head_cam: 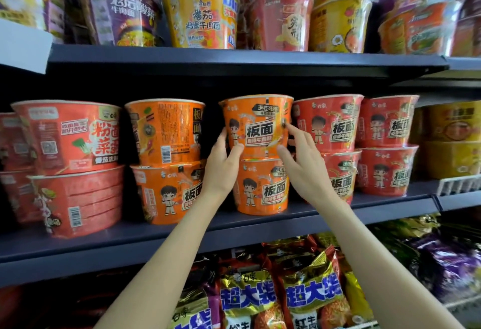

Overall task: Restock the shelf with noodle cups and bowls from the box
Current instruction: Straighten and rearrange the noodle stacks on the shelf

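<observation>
An orange noodle bowl stands on top of a second orange bowl on the middle shelf. My left hand holds the upper bowl's left side, thumb across its lower front and fingers round the side. My right hand touches its right side, index finger stretched up along the wall and thumb at its base. The upper bowl sits upright with its label facing me. No box is in view.
Another orange stack stands to the left and red bowl stacks crowd close on the right. The shelf above hangs just over the upper bowl's lid and carries more bowls. Noodle bags fill the shelf below.
</observation>
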